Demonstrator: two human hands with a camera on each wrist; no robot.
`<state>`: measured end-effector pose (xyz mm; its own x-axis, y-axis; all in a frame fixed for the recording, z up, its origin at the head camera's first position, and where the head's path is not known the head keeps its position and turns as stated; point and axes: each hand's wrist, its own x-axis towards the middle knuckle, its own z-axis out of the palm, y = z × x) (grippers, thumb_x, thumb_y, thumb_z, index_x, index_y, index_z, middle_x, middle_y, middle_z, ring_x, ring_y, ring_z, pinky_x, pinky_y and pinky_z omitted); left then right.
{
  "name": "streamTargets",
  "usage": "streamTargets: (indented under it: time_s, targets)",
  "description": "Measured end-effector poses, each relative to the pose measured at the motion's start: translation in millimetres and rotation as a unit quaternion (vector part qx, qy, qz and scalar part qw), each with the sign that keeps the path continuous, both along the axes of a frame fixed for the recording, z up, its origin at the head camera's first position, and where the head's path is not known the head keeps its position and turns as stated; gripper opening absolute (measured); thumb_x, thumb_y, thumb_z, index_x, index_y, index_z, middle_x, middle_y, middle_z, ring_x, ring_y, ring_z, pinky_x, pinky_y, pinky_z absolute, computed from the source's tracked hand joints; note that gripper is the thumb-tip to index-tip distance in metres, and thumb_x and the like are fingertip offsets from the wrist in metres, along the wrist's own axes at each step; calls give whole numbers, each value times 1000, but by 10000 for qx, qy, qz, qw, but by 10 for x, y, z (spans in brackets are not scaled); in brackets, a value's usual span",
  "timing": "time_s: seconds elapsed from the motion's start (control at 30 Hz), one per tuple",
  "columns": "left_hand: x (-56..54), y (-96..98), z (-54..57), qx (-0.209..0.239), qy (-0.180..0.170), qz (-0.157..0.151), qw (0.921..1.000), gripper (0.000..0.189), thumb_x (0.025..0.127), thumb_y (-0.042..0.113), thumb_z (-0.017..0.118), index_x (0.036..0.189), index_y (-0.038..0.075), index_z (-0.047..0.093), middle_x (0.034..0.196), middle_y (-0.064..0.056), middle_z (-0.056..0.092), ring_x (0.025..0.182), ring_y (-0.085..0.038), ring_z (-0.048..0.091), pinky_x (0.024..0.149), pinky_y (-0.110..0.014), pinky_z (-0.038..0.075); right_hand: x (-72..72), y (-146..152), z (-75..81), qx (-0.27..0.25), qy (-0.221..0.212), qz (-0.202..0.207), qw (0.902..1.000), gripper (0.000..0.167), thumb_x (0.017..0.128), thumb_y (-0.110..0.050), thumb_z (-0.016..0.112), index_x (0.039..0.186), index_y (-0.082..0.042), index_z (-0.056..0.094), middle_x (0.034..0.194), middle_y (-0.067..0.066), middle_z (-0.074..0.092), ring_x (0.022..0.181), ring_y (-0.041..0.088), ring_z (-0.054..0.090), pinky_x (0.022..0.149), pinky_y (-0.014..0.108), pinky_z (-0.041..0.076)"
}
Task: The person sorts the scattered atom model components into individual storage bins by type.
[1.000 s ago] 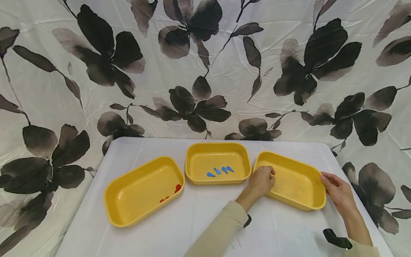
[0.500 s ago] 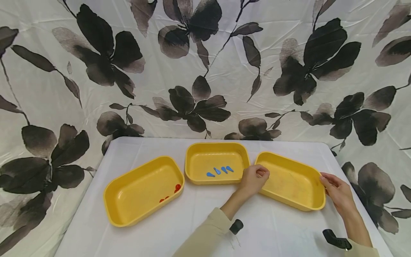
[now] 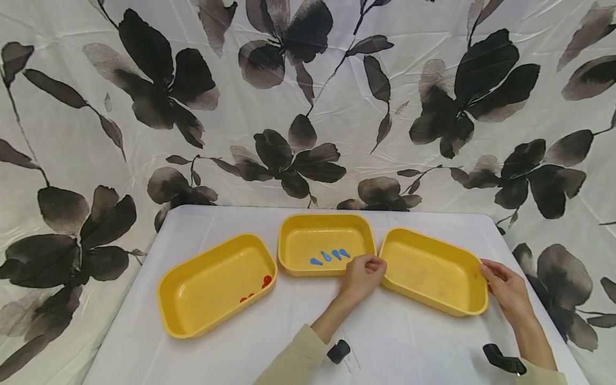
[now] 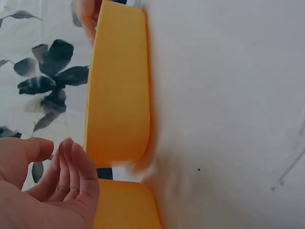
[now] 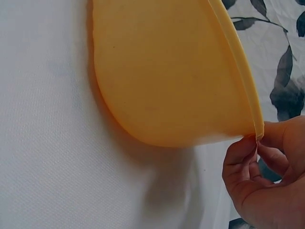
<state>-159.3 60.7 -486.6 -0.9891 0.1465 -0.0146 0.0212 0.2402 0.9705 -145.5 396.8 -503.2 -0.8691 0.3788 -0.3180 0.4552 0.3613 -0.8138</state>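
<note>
My right hand (image 3: pixel 511 291) pinches the right end of the right yellow tray (image 3: pixel 474 254); in the right wrist view, thumb and fingers (image 5: pixel 240 150) meet on its rim. My left hand (image 3: pixel 361 275) hovers at the front right corner of the middle yellow tray (image 3: pixel 300 271), near the gap between the two trays. Its fingers (image 4: pixel 86 174) are loosely bent in the left wrist view, thumb apart from them, and nothing shows between. Several small blue drop-shaped pieces (image 3: pixel 326 256) lie in the middle tray. No pieces show inside the right tray.
A third yellow tray (image 3: pixel 180 334) stands at the left, angled, with several small red pieces (image 3: pixel 267 280) along its near right side. The white table (image 3: pixel 231 358) ends at the back against a floral cloth (image 3: pixel 298 107).
My left hand has moved left, from over the left end of the right tray to the middle tray's front right corner. The right hand keeps its place on the rim.
</note>
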Motion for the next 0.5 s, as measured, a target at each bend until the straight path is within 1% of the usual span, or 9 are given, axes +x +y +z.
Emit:
streamTargets:
  time_s: [0.17, 0.33, 0.5]
  targets:
    - [84, -128, -48, 252, -78, 66, 9996, 13, 94, 12, 71, 98, 1, 76, 78, 4, 67, 65, 1, 59, 64, -16, 52, 3, -1, 0, -13, -20, 16, 10000, 66, 107, -42, 49, 154, 3, 39, 147, 23, 44, 93, 0, 52, 72, 7, 50]
    - [179, -228, -100, 477, -227, 127, 9985, 13, 95, 10, 71, 98, -2, 75, 77, 3, 66, 61, -1, 60, 59, -17, 52, 5, 3, -2, -20, 6, 44, 10000, 66, 107, -43, 50, 153, 3, 39, 145, 22, 45, 92, 0, 52, 72, 8, 51]
    - [276, -307, -151, 478, -167, 316, 9982, 10, 93, 8, 72, 96, -1, 75, 77, 0, 68, 61, -3, 61, 58, -17, 52, 8, 12, -5, -12, 35, 52, 10000, 66, 107, -43, 50, 153, 3, 40, 141, 20, 48, 90, -2, 52, 72, 8, 51]
